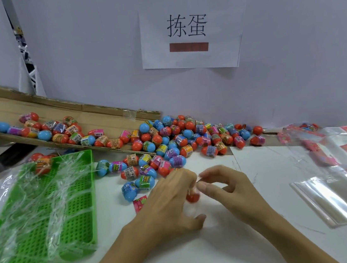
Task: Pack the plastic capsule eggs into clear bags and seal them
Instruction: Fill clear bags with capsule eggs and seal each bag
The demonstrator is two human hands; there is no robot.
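Head view
Open room: bare white worktop (203,247) is lying in front of the hands; a green perforated plastic tray (48,221) is bordering it on the left, a stack of clear flat bags (338,199) on the right.
Task thing: a red plastic capsule egg (192,197) in clear film is sitting between both hands at the worktop's middle.
Left hand (168,205): fingers are curling round the egg.
Right hand (224,188): fingers are pinching the film above it.
Count: one tray; loose eggs (169,144) too many to count.
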